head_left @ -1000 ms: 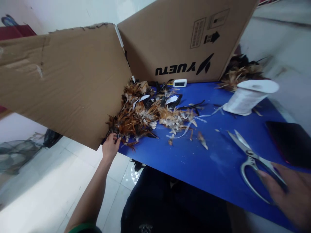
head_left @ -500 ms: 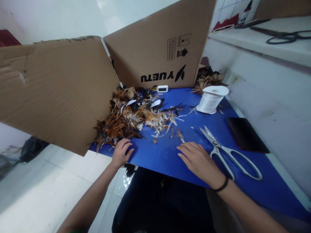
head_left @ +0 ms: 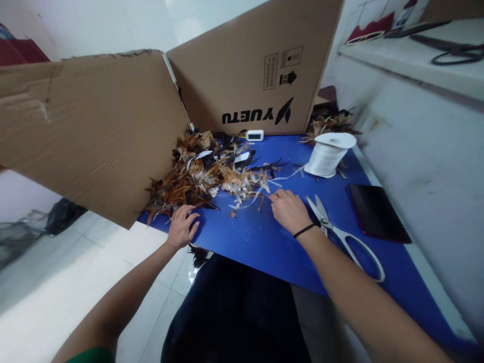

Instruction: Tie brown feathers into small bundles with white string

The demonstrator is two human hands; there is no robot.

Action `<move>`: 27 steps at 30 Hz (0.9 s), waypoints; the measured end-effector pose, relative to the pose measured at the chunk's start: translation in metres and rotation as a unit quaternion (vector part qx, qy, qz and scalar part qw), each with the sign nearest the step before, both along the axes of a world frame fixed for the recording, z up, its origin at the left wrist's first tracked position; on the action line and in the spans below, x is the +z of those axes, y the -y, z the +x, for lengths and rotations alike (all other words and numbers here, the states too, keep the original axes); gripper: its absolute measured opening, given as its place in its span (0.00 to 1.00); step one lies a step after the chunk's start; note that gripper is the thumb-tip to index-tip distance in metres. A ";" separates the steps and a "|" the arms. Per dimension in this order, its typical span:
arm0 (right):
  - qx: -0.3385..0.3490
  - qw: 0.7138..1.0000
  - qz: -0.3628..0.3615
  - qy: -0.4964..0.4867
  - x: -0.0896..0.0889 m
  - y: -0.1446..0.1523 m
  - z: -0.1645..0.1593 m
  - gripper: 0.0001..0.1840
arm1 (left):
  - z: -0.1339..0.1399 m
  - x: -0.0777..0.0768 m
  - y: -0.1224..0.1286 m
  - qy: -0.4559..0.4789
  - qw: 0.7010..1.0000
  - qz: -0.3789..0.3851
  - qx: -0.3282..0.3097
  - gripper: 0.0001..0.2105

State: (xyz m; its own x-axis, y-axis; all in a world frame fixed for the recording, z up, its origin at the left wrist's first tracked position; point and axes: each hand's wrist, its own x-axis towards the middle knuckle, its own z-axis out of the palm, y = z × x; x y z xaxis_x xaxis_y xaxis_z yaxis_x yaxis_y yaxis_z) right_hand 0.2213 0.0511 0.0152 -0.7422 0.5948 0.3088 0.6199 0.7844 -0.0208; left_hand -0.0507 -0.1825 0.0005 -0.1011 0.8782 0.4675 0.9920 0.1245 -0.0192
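My left hand rests at the front edge of the blue tabletop, fingers loosely spread, beside a heap of brown, black and white feathers. The fingers of my right hand are curled together low over the tabletop, where a small loose feather shows at the fingertips; most of it is hidden. A thin translucent ribbon runs just beyond these fingertips to a white spool. Silver scissors lie with blades parted, right of my right wrist.
Two large cardboard panels stand behind and left of the feathers. A small white digital display sits at the back. A dark phone lies at the right, by the wall. On a shelf are more black-handled scissors.
My right hand has moved forward and slightly left, its fingers closing over the loose feather. My left hand stays at the table edge. The view has shifted slightly.
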 end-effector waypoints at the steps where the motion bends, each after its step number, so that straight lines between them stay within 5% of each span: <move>1: 0.002 1.000 -0.001 -0.010 0.000 0.002 0.000 0.11 | 0.000 0.000 0.000 -0.004 1.000 0.001 0.002 0.12; 8: 0.031 0.996 -0.042 -0.079 -0.004 0.002 0.006 0.12 | -0.002 -0.004 0.001 -0.009 1.000 0.009 0.009 0.12; 16: 0.142 0.980 -0.109 -0.090 -0.015 0.006 -0.004 0.16 | -0.005 -0.007 0.002 -0.011 1.000 0.018 0.012 0.12; 21: 0.118 0.978 -0.129 -0.115 -0.018 0.002 -0.008 0.11 | -0.004 -0.008 0.002 -0.015 0.999 0.028 0.018 0.12; 27: 0.083 0.951 -0.153 -0.255 -0.013 -0.010 -0.003 0.10 | -0.006 -0.010 0.001 -0.023 0.999 0.035 0.008 0.11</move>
